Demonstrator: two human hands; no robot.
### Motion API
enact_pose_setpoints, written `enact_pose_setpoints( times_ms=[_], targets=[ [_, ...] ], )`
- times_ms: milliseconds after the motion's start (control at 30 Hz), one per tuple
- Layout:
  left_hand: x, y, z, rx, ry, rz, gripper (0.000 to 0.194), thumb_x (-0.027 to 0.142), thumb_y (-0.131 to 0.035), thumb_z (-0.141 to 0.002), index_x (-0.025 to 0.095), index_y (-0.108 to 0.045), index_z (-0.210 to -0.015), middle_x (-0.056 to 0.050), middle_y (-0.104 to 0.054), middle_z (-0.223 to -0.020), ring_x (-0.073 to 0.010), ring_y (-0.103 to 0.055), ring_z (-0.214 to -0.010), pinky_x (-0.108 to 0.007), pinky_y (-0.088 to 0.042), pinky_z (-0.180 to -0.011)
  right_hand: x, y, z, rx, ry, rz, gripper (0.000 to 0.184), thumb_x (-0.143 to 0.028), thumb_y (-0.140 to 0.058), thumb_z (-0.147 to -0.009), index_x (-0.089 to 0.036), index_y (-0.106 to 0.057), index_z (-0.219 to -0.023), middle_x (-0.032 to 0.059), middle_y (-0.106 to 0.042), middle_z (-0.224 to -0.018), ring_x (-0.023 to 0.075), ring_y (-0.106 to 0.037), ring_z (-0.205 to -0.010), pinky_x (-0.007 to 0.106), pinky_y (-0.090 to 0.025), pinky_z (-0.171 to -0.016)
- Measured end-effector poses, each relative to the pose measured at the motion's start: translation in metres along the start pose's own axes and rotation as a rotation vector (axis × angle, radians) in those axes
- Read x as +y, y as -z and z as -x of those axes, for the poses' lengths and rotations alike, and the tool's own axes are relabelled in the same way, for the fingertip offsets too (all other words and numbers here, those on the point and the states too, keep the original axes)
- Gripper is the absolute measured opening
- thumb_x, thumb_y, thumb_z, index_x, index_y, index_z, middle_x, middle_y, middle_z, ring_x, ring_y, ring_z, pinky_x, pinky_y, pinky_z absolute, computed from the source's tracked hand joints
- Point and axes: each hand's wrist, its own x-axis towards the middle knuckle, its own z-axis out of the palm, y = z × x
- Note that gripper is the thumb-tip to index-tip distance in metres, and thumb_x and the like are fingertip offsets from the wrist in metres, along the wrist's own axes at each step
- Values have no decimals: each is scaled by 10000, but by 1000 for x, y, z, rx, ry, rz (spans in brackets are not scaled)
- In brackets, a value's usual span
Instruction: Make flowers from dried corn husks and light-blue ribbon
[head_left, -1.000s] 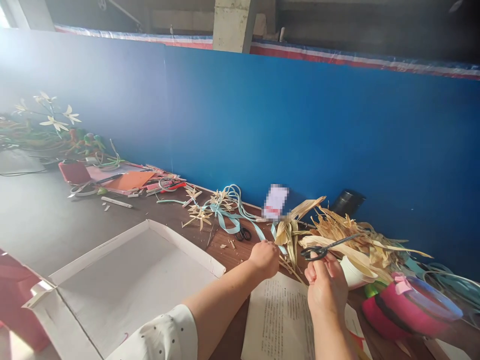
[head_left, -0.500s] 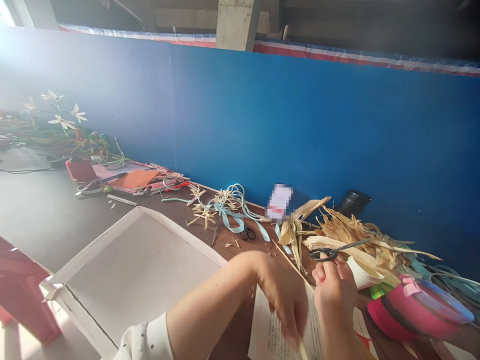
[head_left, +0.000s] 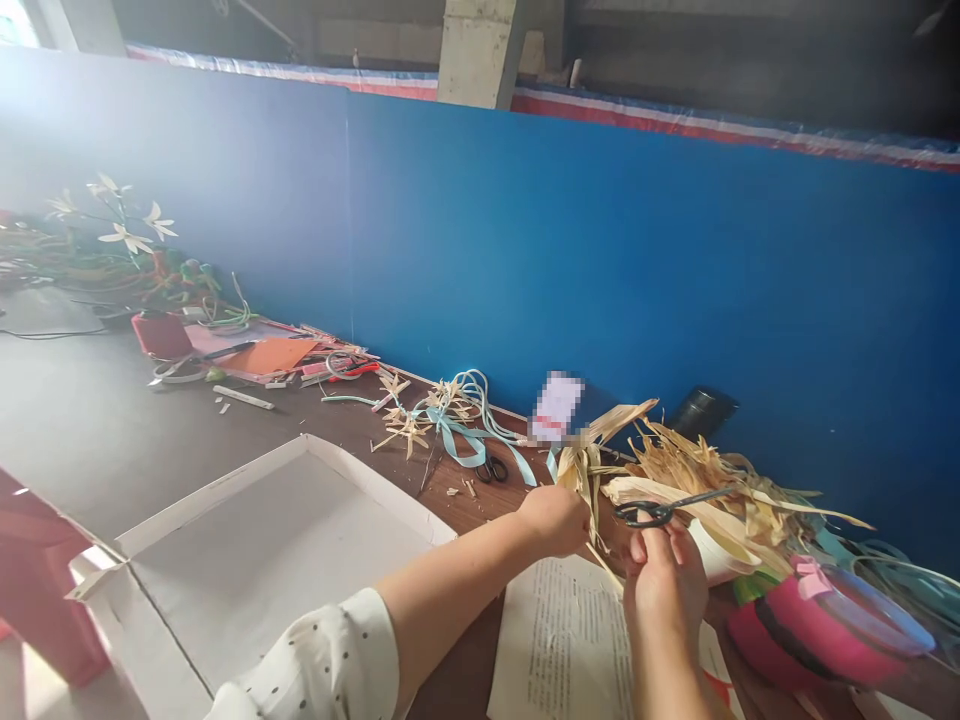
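My right hand [head_left: 664,575] is closed around black-handled scissors [head_left: 649,513], whose blades point right over a pile of dried corn husks [head_left: 690,460]. A thin, pale strip of corn husk [head_left: 604,568] runs from this hand to my left hand [head_left: 556,520]. The left hand is closed at the strip's upper end, its fingertips mostly hidden behind the knuckles. Under and in front of both hands lies a printed sheet of paper [head_left: 562,640]. A bent bundle of husk [head_left: 581,470] sits just beyond my left hand.
A white shallow box [head_left: 277,560] stands left. Ribbon-tied husk flowers [head_left: 409,430] and a second pair of scissors [head_left: 491,469] lie behind it. A white cup [head_left: 720,552] and a pink container [head_left: 817,625] are on the right. A blue partition [head_left: 600,250] runs along the back.
My left hand has moved up and away from the lower part of the paper to the strip's far end. The right hand stays nearly in place with the scissors.
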Motion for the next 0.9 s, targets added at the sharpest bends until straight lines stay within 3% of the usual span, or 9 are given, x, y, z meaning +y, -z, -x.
enact_pose_setpoints(
  times_ms=[267, 600, 733, 900],
  targets=[
    [-11, -21, -38, -8, -31, -151, 270, 187, -490, -799, 112, -684, -970, -147, -665, -988, -281, -625, -945, -375, -509, -788, -5, -5, -1, -10, -25, -98, 214, -242, -715, -694, -197, -551, -825, -74, -421, -669, 30, -315, -441, 167, -228, -373],
    [-16, -32, -54, 19, -101, -190, 236, 168, -513, -780, 91, -670, -938, -172, -650, -967, -271, -622, -928, -353, -493, -796, -1, -3, -1, -3, -16, -89, 203, -199, -708, -680, -192, -543, -798, -65, -465, -714, 24, -321, -440, 160, -243, -378],
    [-15, 3, -44, 48, -136, -158, 255, 180, -488, -787, 115, -679, -944, -151, -652, -994, -256, -614, -923, -342, -493, -755, -2, -3, 0, 53, -18, -95, 236, -207, -723, -654, -197, -534, -794, -72, -456, -679, 33, -319, -445, 167, -236, -381],
    [-1, 70, 1, -154, -283, -150, 182, 169, -568, -720, 163, -701, -844, -65, -690, -827, -187, -611, -705, -302, -469, -661, -4, -2, 0, 10, -66, -78, 208, -215, -702, -666, -200, -504, -727, -96, -344, -519, 54, -271, -443, 181, -231, -395]
  ],
)
